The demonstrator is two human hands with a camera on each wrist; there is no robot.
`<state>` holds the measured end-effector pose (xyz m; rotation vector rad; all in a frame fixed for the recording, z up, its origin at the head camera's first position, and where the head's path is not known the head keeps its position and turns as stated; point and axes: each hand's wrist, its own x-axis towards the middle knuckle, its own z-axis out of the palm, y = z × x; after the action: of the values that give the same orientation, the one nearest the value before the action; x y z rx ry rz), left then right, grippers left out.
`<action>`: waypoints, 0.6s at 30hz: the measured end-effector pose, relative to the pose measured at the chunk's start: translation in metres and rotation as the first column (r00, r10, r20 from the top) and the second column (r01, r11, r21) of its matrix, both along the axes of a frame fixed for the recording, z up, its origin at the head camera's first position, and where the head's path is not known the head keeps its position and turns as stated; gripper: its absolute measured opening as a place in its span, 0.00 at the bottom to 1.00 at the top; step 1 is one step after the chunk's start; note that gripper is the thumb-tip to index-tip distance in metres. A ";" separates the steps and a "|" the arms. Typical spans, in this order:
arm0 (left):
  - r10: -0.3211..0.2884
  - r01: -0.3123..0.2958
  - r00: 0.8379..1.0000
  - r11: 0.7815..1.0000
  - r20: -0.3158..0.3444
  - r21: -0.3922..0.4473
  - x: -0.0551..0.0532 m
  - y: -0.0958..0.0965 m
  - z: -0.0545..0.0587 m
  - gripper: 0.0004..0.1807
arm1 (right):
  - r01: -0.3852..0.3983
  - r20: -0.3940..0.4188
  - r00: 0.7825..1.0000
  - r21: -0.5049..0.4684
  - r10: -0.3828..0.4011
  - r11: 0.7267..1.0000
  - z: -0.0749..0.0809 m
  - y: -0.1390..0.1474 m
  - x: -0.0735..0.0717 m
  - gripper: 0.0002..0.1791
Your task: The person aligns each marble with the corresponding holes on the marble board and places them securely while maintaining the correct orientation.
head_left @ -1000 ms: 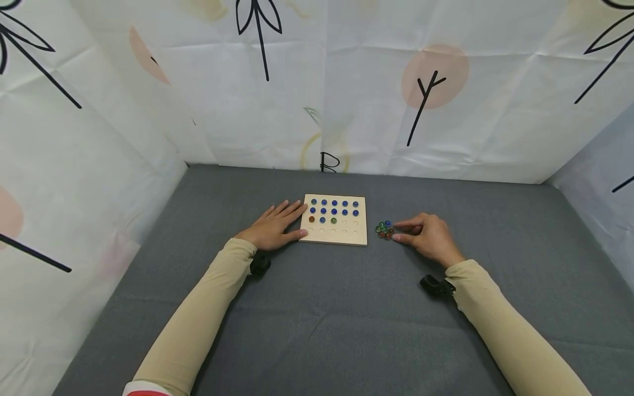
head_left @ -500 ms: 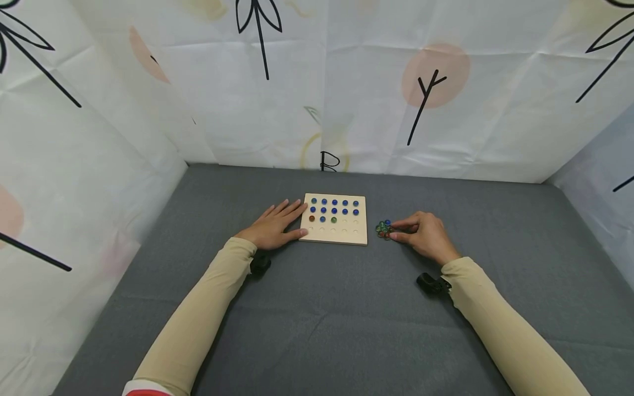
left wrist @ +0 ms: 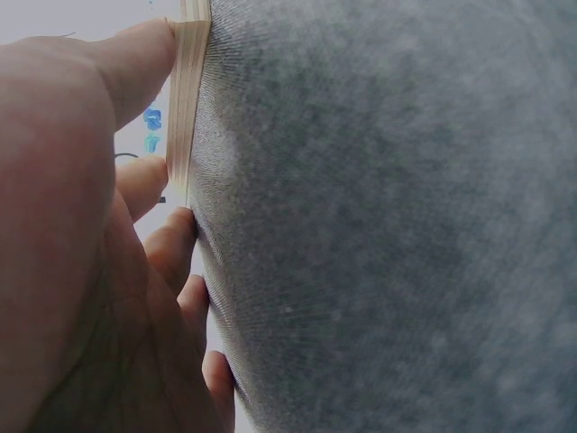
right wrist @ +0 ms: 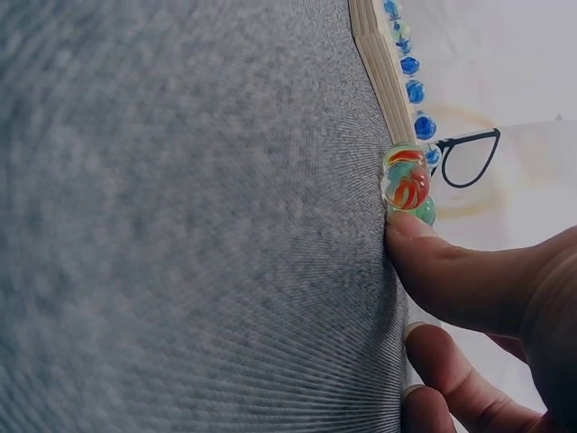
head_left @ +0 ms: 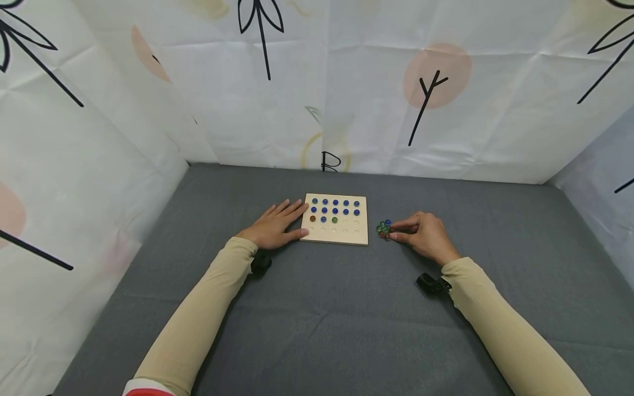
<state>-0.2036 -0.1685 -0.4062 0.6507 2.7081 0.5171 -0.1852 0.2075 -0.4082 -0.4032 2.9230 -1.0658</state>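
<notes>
Here left hand (head_left: pixel 272 228) lies spread; right hand (head_left: pixel 428 236) touches marbles (right wrist: pixel 407 185), swirled in wrist view, pinch unclear.

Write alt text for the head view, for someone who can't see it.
A person's left hand rests against the left edge of a pale board partly filled with marbles, while the right hand touches a cluster of loose marbles to the board's right. Behind the gray tabletop is a white printed backdrop.
</notes>
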 end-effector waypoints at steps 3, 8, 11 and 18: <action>0.002 -0.002 1.000 1.000 0.003 -0.008 0.000 -0.001 -0.001 0.41 | 0.006 0.000 1.000 -0.004 -0.006 1.000 0.000 0.000 0.000 0.12; 0.001 -0.001 1.000 1.000 0.001 -0.007 -0.001 -0.001 -0.003 0.41 | 0.006 -0.018 1.000 -0.007 -0.006 1.000 0.001 -0.001 0.001 0.13; 0.001 -0.001 1.000 1.000 -0.008 0.003 0.000 -0.001 -0.001 0.41 | 0.005 -0.032 0.999 -0.009 -0.005 1.000 0.003 -0.001 0.001 0.13; 0.004 -0.004 1.000 1.000 -0.011 -0.007 0.000 0.000 -0.001 0.41 | 0.017 -0.050 0.999 0.000 -0.017 1.000 0.009 -0.006 0.000 0.13</action>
<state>-0.2035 -0.1685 -0.4070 0.6488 2.7206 0.5068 -0.1853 0.2018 -0.3993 -0.4112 2.9754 -1.0719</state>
